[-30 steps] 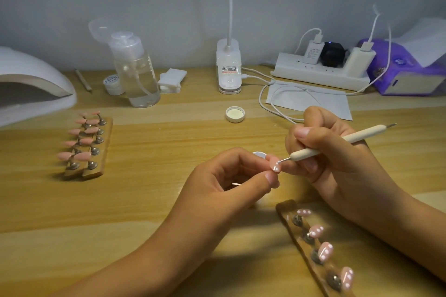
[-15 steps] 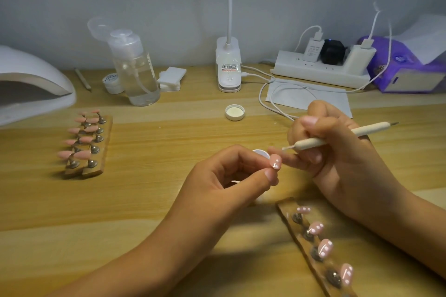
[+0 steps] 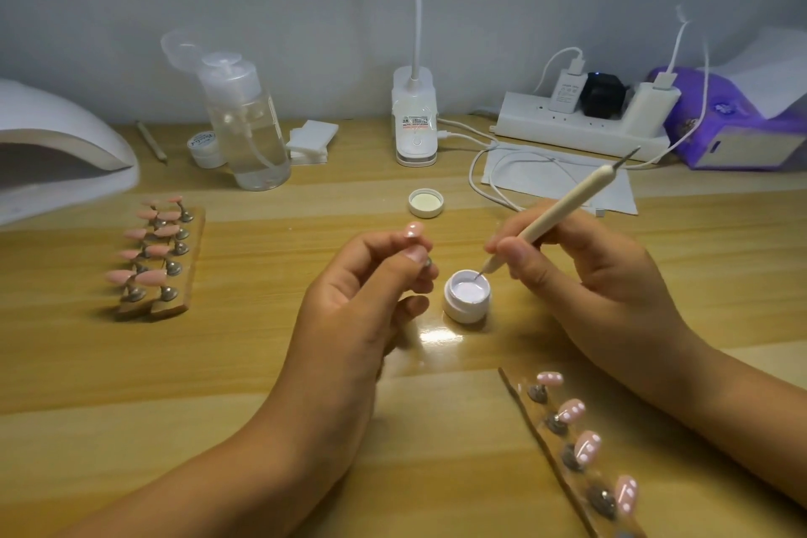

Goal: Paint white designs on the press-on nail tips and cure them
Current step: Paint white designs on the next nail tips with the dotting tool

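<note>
A: The left hand (image 3: 371, 293) is lifted a little off the surface (image 3: 183, 371). Its thumb and forefinger pinch the small metal stand of one pink nail tip (image 3: 413, 229), which stands up above the fingers. The other fingers curl underneath.

B: And the right hand (image 3: 585, 275)?

A: We see it gripping a pen (image 3: 567, 205) the way one holds a pencil. The shaft slants up and away to the right, and the fine point is dipped in the white paint of the open pot (image 3: 466, 306). The pot sits between the two hands.

B: What do we count?

A: There is one pot, and its one lid (image 3: 426, 203) lies upturned just behind it. There are two racks. By our count the left rack (image 3: 194, 258) carries ten plain pink tips in two rows of five. The right rack (image 3: 550, 443) shows four tips with white dots and runs off the bottom of the view.

B: What about edges and room?

A: The back edge meets the wall, and we find things lined up along it. The curing lamp (image 3: 65, 153) is cut off at the left. Then come a pump bottle (image 3: 249, 131), a desk lamp base (image 3: 415, 127), and a power strip (image 3: 581, 131) with three plugs. A purple tissue pack (image 3: 733, 122) sits at the right. A wide band of wood shows between the left rack and the left hand, and more lies toward the near edge. The right forearm passes close beside the right rack.
</note>
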Demonstrator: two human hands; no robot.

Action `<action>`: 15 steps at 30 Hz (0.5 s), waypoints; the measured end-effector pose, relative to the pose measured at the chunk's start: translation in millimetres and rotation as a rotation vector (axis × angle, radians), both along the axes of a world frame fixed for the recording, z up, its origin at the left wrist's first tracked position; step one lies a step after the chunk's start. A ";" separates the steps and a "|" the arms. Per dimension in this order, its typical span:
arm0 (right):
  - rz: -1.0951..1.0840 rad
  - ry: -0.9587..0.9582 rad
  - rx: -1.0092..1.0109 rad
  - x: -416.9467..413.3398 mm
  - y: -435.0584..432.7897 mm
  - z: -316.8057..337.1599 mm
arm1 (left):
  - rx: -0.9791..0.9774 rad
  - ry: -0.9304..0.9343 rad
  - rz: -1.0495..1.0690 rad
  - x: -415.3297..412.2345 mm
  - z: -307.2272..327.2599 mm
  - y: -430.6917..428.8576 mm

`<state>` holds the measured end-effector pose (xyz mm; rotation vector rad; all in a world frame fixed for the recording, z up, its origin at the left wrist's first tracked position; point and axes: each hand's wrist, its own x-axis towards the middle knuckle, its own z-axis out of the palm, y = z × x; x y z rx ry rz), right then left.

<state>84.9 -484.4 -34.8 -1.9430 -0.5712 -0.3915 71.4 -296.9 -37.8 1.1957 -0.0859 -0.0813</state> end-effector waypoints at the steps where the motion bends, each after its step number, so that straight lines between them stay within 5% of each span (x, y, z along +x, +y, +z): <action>1: 0.007 -0.018 -0.040 0.5 0.8 -0.6 | 0.003 0.000 -0.003 -0.2 0.2 -0.1; 15: 0.020 0.031 -0.109 2.9 0.1 -2.8 | 0.058 -0.037 -0.049 0.6 -3.8 0.2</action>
